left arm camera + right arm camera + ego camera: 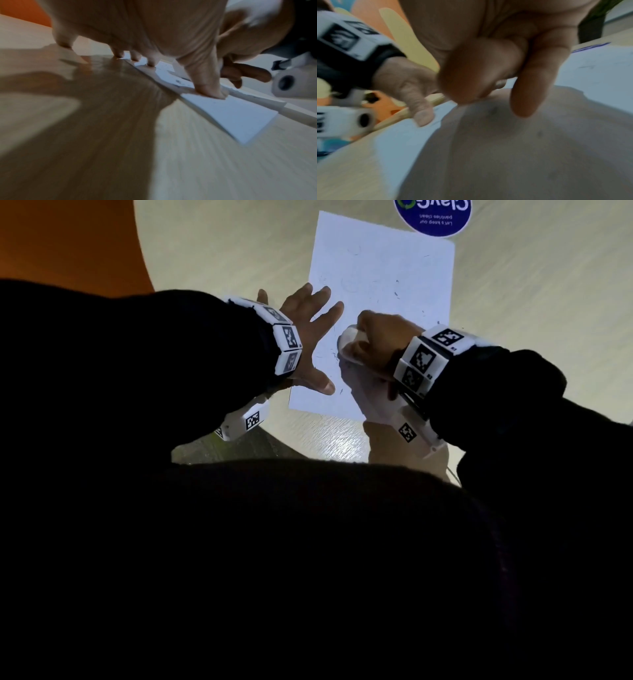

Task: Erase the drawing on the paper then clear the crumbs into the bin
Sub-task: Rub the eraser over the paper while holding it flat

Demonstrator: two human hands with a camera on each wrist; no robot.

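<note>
A white sheet of paper [383, 268] lies on the round wooden table [548, 302], carrying faint pencil marks and dark eraser crumbs [334, 354]. My left hand [310, 337] is spread flat, with its fingertips and thumb pressing the paper's left edge [231, 116]. My right hand [380, 340] grips a crumpled white tissue-like sheet [351, 340] against the paper's lower right part. In the right wrist view the thumb and fingers [488, 67] pinch this sheet [522, 148], which spreads under the hand. Its ragged edge [257, 98] shows beside my left thumb [207, 83]. No bin is in view.
A round blue sticker [433, 213] sits on the table just beyond the paper's far right corner. The table's curved edge runs along the left, with orange floor [68, 241] past it. My dark sleeves and body hide the near edge.
</note>
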